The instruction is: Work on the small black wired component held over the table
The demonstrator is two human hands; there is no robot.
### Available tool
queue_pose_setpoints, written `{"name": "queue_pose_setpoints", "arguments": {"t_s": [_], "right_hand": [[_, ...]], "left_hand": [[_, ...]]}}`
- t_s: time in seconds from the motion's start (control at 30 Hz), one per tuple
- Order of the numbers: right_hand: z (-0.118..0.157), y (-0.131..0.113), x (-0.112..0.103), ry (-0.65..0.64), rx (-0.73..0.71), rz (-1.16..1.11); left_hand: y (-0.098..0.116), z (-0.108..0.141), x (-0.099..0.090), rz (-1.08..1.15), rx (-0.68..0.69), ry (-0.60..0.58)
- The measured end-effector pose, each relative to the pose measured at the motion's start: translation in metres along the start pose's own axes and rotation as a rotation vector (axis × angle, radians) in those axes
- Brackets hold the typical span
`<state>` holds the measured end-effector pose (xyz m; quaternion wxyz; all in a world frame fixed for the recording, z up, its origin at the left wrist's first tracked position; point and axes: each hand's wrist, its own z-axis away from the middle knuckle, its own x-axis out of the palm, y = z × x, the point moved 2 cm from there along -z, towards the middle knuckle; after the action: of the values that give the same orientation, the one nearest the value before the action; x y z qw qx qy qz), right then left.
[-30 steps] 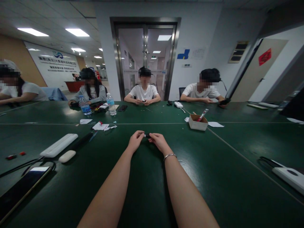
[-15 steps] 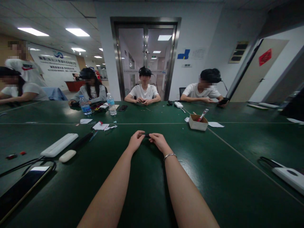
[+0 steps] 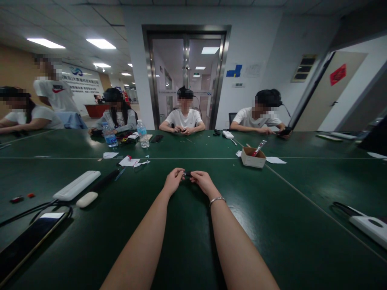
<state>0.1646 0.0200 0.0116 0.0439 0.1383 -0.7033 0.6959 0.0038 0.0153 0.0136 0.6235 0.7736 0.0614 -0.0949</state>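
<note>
The left hand (image 3: 173,182) and right hand (image 3: 204,182) appear to be working a small black-and-silver piece (image 3: 188,174) between them, fingers pinching opposite ends. Any fine adjustment calls for steady, aligned fingertips. Both forearms reach forward, converging over the counter (image 3: 187,241).

The small object (image 3: 187,174) between my fingers is black with a silvery end. I wear a silver bracelet (image 3: 217,199). The tabletop (image 3: 187,249) is dark green, crossed by pale lines. The power strip (image 3: 77,185) is white, the rounded case (image 3: 87,199) off-white. A red diamond sign (image 3: 338,75) marks the beige door (image 3: 329,90); the water bottles (image 3: 142,134) have blue labels.
</note>
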Motion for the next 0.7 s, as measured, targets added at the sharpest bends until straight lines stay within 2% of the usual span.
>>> {"name": "queue_pose_setpoints", "arguments": {"t_s": [0.2, 0.4, 0.57, 0.7], "right_hand": [[0.0003, 0.0005, -0.0002, -0.007, 0.005, 0.005], [0.0008, -0.0001, -0.0003, -0.019, 0.002, 0.026], [0.0025, -0.0022, 0.0015, -0.034, 0.003, 0.014], [0.0031, -0.003, 0.0018, -0.014, 0.006, 0.013]], "left_hand": [[-0.0039, -0.0022, 0.0002, 0.024, 0.032, 0.005], [0.0001, -0.0013, 0.0006, -0.043, 0.073, 0.051], [-0.0006, -0.0012, 0.0008, -0.024, 0.039, 0.014], [0.0015, -0.0002, -0.0005, -0.044, 0.052, 0.033]]}}
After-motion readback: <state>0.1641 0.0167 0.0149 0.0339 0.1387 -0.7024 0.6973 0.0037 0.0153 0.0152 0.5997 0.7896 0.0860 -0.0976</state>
